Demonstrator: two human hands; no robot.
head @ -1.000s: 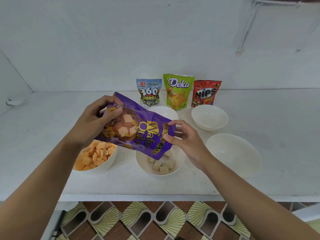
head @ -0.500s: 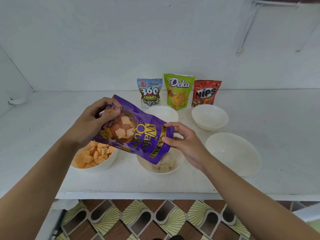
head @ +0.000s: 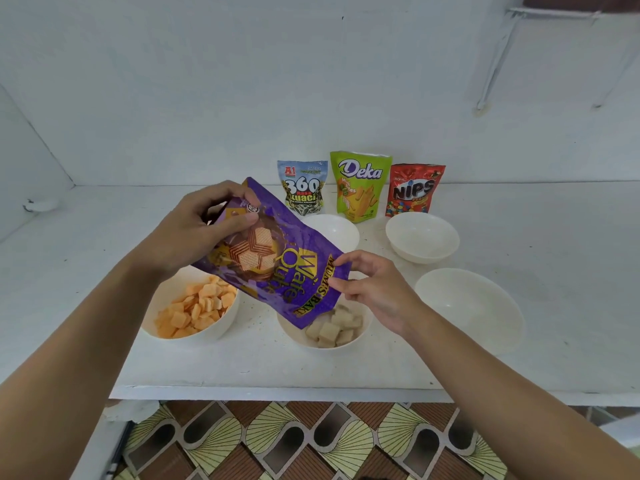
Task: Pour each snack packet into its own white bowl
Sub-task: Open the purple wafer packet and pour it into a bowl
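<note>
A purple wafer packet (head: 277,268) is tilted mouth-down over the middle front bowl (head: 294,336), which holds several beige wafer cubes (head: 334,329). My left hand (head: 201,233) grips the packet's raised bottom end. My right hand (head: 370,289) pinches the packet's lower edge near its mouth. The front left bowl (head: 225,323) holds orange crackers (head: 197,306). Three white bowls hold nothing: front right (head: 471,306), back right (head: 422,237), back middle (head: 337,230), partly hidden by the packet. Three packets stand at the back: blue 360 Kuaci (head: 303,187), green Deka (head: 358,185), red Nips (head: 414,188).
Everything sits on a white shelf (head: 554,244) against a white wall. The shelf's front edge (head: 277,393) runs below the bowls, and a patterned tile floor (head: 294,441) lies beneath. A white bracket (head: 498,57) hangs on the wall at upper right.
The packet has tipped steeper, its bottom end raised by my left hand. More wafer cubes lie in the middle bowl. My right hand stays at the packet's mouth.
</note>
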